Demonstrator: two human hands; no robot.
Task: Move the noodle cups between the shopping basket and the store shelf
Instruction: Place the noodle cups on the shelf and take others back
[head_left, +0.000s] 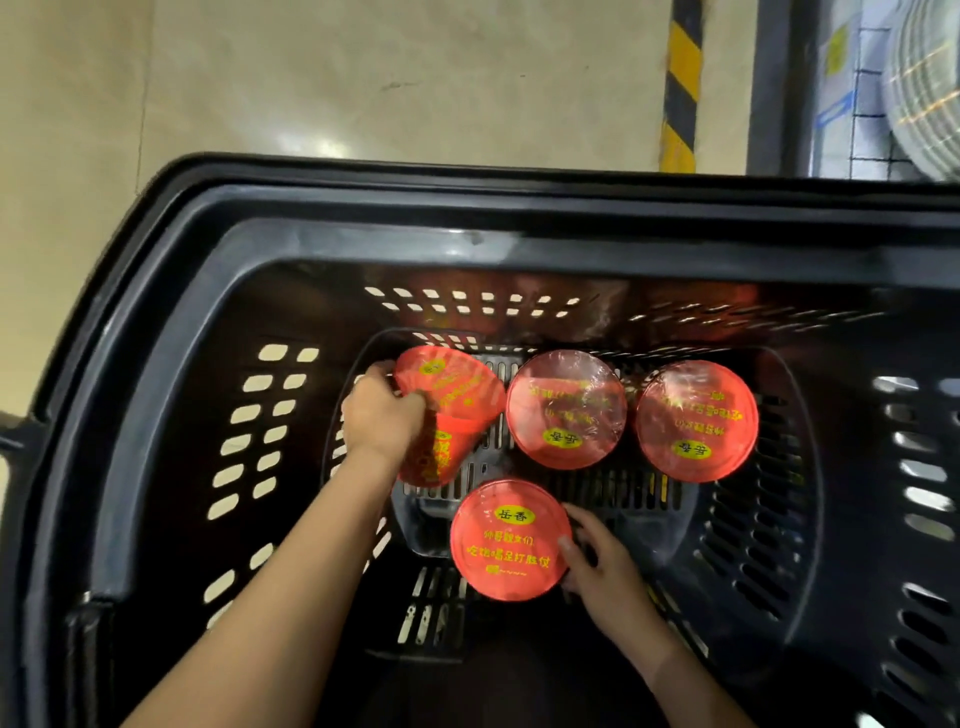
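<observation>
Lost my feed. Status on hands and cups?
Left hand grips tilted cup. Right hand on near cup. Four cups in basket. Nothing blocking.

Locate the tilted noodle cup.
Head view: the tilted noodle cup sits far-left in the basket, gripped by the left hand, beside the middle upright cup.

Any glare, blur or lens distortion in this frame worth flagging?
Head view: wide-angle bend bows the shopping basket rim; shrink-wrap glare washes out print on the back middle noodle cup; the tilted noodle cup in the left hand is slightly motion-blurred.
</observation>
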